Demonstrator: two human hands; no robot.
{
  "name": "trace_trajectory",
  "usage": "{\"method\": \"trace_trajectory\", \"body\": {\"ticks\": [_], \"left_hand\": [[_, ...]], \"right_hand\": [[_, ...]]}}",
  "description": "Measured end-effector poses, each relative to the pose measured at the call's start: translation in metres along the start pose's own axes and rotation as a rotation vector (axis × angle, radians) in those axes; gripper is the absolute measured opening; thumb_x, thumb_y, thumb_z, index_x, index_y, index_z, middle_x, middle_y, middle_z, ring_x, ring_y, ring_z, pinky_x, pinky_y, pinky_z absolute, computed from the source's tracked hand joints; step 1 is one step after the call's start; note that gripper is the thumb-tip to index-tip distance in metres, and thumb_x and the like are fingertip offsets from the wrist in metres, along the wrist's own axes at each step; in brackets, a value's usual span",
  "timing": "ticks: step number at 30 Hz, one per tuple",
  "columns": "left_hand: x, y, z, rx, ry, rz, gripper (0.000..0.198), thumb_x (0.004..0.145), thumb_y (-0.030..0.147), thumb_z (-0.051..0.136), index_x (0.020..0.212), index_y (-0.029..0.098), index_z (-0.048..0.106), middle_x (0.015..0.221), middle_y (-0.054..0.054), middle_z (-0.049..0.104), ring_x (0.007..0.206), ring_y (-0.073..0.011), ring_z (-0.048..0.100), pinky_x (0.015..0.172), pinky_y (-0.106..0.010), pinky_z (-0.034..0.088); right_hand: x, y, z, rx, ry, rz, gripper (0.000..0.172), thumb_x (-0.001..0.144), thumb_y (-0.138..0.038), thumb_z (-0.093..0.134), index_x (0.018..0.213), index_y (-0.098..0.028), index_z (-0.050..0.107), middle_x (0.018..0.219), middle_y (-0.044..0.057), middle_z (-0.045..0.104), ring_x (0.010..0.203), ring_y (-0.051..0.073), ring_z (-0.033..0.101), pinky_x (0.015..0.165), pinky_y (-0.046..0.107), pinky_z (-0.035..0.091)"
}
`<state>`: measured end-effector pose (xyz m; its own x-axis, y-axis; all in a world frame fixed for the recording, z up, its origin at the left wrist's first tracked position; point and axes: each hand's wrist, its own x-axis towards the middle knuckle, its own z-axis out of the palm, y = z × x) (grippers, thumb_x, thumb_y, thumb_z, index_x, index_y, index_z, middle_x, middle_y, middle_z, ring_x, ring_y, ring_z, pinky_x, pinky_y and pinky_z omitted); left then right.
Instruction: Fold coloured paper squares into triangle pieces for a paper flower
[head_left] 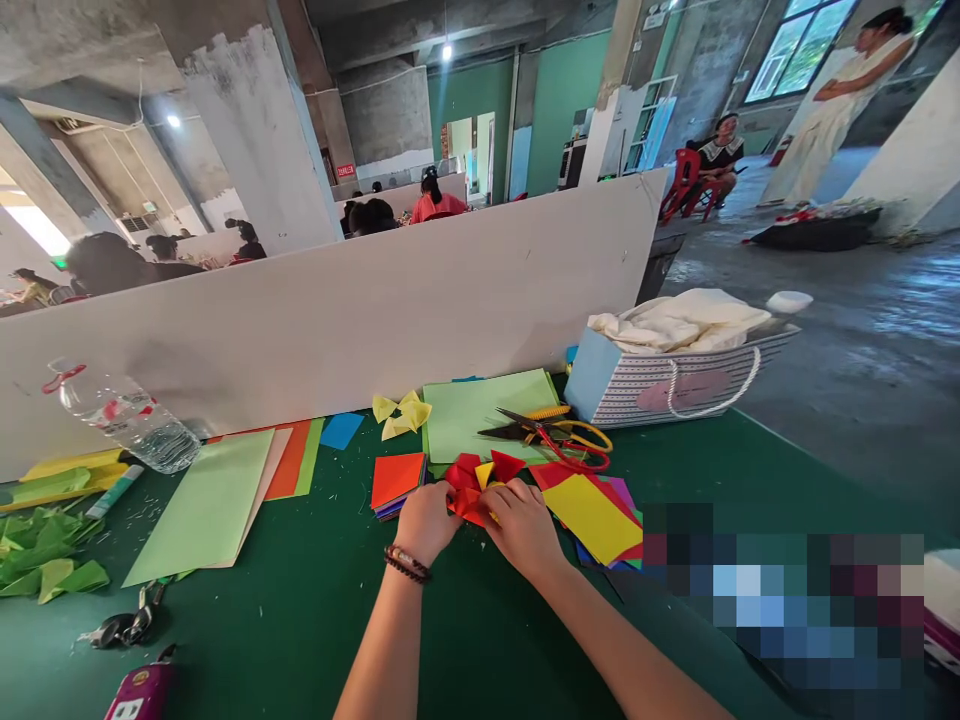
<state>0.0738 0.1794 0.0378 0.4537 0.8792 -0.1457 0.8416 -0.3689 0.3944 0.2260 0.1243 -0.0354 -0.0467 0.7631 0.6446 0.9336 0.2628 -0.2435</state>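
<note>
Our left hand [427, 522] and right hand [521, 525] meet at the folded red paper [469, 490], which serves here as the reference point for all locations. Fingers on both hands are closed on this paper, pinching its bunched folds from either side. The fingertips [501, 492] are partly hidden, so we cannot tell how firm the grip is. A small piece of yellow paper [484, 474] shows among the folds. The paper is held just above the green table [262, 640].

Immediately left of the red paper lies a stack of origami paper topped by an orange sheet [397, 480]. Immediately right lies a fanned stack topped by a yellow sheet [592, 518]. Directly behind it, a pair of scissors [551, 435] rests on a pale green sheet [457, 415]. Behind and to the left sits a yellow paper bow [401, 413].

Farther left of the red paper are green paper cutouts [45, 555] and a plastic water bottle [124, 418] on its side. Farther right, behind it, stands a basket [675, 385] holding cream cloth [675, 322]. Beyond the red paper stands a white partition board [337, 310], with seated people [375, 217] past it.
</note>
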Motion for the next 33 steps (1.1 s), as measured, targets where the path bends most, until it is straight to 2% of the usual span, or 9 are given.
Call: {"method": "trace_trajectory", "body": {"ticks": [4, 8, 14, 19, 23, 27, 30, 33], "left_hand": [[0.004, -0.001, 0.006, 0.023, 0.013, 0.006, 0.030, 0.075, 0.017, 0.064, 0.105, 0.019, 0.063, 0.104, -0.009, 0.070, 0.097, -0.0239, 0.066, 0.082, -0.031, 0.047], [0.006, -0.001, 0.010, 0.032, 0.014, 0.024, 0.030, 0.076, 0.019, 0.064, 0.107, 0.019, 0.061, 0.103, -0.010, 0.069, 0.096, -0.0237, 0.065, 0.081, -0.030, 0.047], [0.008, 0.001, 0.014, 0.040, 0.028, 0.055, 0.033, 0.080, 0.018, 0.059, 0.113, 0.020, 0.059, 0.104, -0.008, 0.067, 0.096, -0.0215, 0.065, 0.080, -0.028, 0.047], [0.008, -0.001, 0.016, 0.061, 0.040, 0.059, 0.039, 0.077, 0.014, 0.061, 0.114, 0.023, 0.060, 0.106, -0.007, 0.066, 0.096, -0.0211, 0.064, 0.081, -0.028, 0.047], [0.007, 0.000, 0.017, 0.058, 0.041, 0.047, 0.048, 0.070, 0.014, 0.067, 0.117, 0.023, 0.060, 0.108, -0.007, 0.063, 0.094, -0.0226, 0.064, 0.080, -0.029, 0.048], [0.006, 0.005, 0.013, 0.005, 0.046, 0.034, 0.034, 0.075, 0.017, 0.063, 0.109, 0.020, 0.064, 0.106, -0.009, 0.062, 0.091, -0.0224, 0.064, 0.079, -0.030, 0.048], [0.003, 0.002, 0.003, -0.078, 0.048, 0.021, 0.031, 0.071, 0.017, 0.066, 0.103, 0.017, 0.067, 0.107, -0.009, 0.063, 0.091, -0.0226, 0.064, 0.081, -0.031, 0.048], [-0.003, -0.009, -0.016, -0.202, 0.047, -0.013, 0.039, 0.067, 0.017, 0.071, 0.106, 0.017, 0.066, 0.099, -0.008, 0.066, 0.083, -0.0212, 0.064, 0.076, -0.031, 0.050]], "right_hand": [[-0.002, -0.001, -0.004, -0.003, -0.071, 0.001, 0.005, 0.086, -0.025, 0.060, 0.086, -0.020, 0.062, 0.089, 0.005, 0.066, 0.088, 0.022, 0.049, 0.073, 0.034, 0.029], [-0.004, 0.003, -0.004, 0.031, -0.085, 0.045, 0.014, 0.085, -0.034, 0.063, 0.086, -0.020, 0.063, 0.090, 0.005, 0.066, 0.090, 0.023, 0.049, 0.075, 0.034, 0.031], [-0.004, 0.006, -0.003, 0.008, -0.113, 0.059, 0.032, 0.087, -0.035, 0.060, 0.115, -0.020, 0.061, 0.091, 0.006, 0.066, 0.091, 0.024, 0.050, 0.075, 0.034, 0.032], [-0.003, 0.005, -0.003, -0.013, -0.169, 0.070, 0.018, 0.086, -0.032, 0.062, 0.100, -0.022, 0.066, 0.087, 0.006, 0.063, 0.089, 0.023, 0.049, 0.074, 0.034, 0.032], [-0.003, 0.005, -0.003, -0.051, -0.175, 0.076, 0.016, 0.084, -0.031, 0.064, 0.097, -0.022, 0.065, 0.087, 0.006, 0.062, 0.088, 0.024, 0.049, 0.074, 0.035, 0.033], [-0.002, 0.007, -0.004, -0.040, -0.141, 0.075, 0.029, 0.083, -0.038, 0.065, 0.107, -0.021, 0.063, 0.089, 0.007, 0.063, 0.090, 0.025, 0.051, 0.075, 0.035, 0.034], [-0.002, 0.008, -0.009, 0.034, -0.051, 0.099, 0.043, 0.084, -0.048, 0.062, 0.114, -0.018, 0.059, 0.087, 0.007, 0.063, 0.086, 0.024, 0.052, 0.076, 0.035, 0.037], [-0.001, 0.007, -0.013, 0.092, 0.033, 0.101, 0.029, 0.088, -0.043, 0.056, 0.101, -0.018, 0.064, 0.086, 0.007, 0.065, 0.085, 0.022, 0.053, 0.080, 0.036, 0.039]]}}
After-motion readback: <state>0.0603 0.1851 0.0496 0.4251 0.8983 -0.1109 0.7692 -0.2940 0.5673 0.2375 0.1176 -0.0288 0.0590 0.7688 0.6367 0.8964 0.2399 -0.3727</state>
